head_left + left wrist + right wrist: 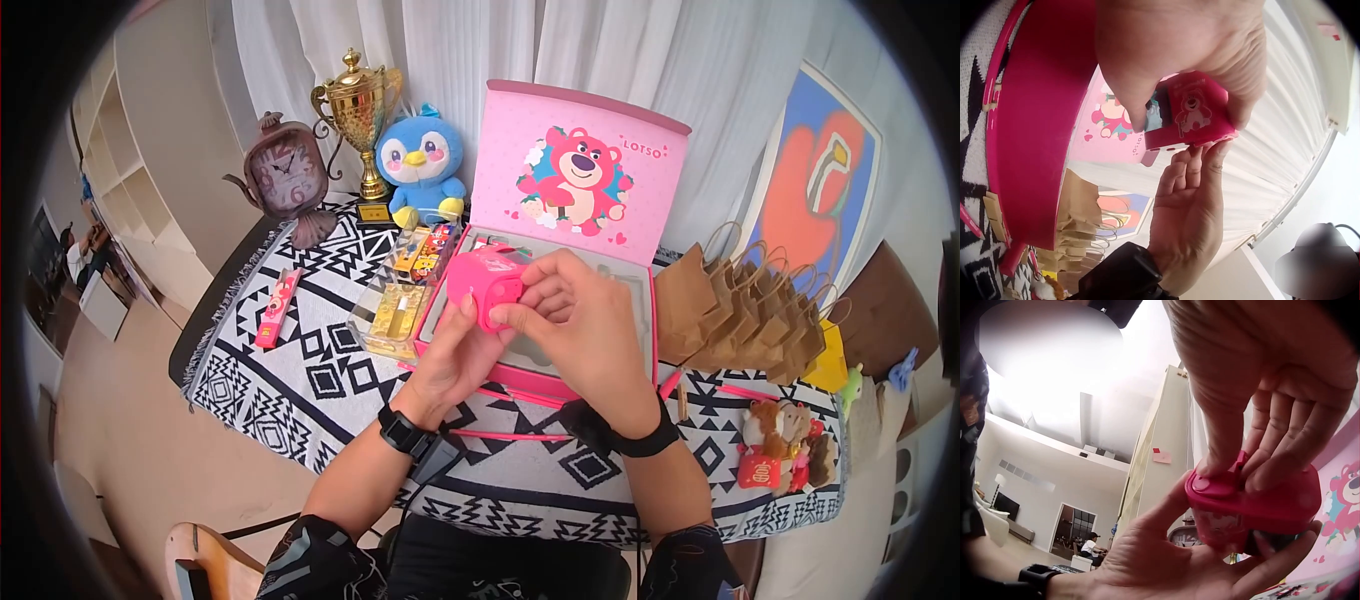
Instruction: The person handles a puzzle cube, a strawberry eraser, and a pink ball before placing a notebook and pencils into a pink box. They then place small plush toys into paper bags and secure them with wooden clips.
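Observation:
A small, glossy pink plastic item with rounded corners and a bear print (486,282) is held up over the open pink gift box (530,383). My left hand (452,352) grips it from the left and below, the thumb across its near side. From the right, my right hand (590,318) pinches at its flat end face. The right wrist view shows the right thumb and fingers around a small raised tab (1239,464) on that face. A dark opening with something teal (1155,115) shows in the item's side.
The box lid (500,195) stands upright behind. Clear packaging with yellow pieces (395,315) and a slim pink carton (277,308) lie left. A clock (285,172), gold trophy (362,115) and blue plush (425,160) stand behind. Paper bags (735,320) and small plush toys (785,440) sit right.

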The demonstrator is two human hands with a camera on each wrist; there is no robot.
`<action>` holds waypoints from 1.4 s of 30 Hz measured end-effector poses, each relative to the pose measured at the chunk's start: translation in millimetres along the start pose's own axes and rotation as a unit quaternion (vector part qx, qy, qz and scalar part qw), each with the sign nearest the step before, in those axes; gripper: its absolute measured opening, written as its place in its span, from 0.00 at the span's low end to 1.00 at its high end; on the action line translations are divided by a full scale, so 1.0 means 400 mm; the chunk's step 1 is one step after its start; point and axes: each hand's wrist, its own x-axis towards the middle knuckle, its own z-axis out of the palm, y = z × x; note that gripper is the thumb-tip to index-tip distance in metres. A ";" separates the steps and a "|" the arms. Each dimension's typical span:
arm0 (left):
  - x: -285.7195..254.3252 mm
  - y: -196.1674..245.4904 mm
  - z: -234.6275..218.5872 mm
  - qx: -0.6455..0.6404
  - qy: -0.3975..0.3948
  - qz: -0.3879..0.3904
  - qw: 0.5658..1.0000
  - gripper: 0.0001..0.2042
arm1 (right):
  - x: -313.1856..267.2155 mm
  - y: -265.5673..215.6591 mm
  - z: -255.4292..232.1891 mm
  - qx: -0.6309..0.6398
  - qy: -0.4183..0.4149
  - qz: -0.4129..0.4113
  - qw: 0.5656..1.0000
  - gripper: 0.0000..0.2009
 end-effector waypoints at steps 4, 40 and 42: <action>0.002 0.008 0.005 0.018 0.028 0.013 0.999 0.37 | 0.001 0.036 0.018 0.051 0.029 -0.010 0.998 0.12; -0.002 0.035 0.024 0.702 -0.065 0.117 0.700 0.29 | 0.014 0.099 -0.165 -0.291 -0.146 -0.065 0.943 0.37; -0.003 0.031 0.004 0.746 -0.088 0.097 0.653 0.28 | 0.014 0.124 -0.155 -0.298 -0.143 -0.069 0.941 0.36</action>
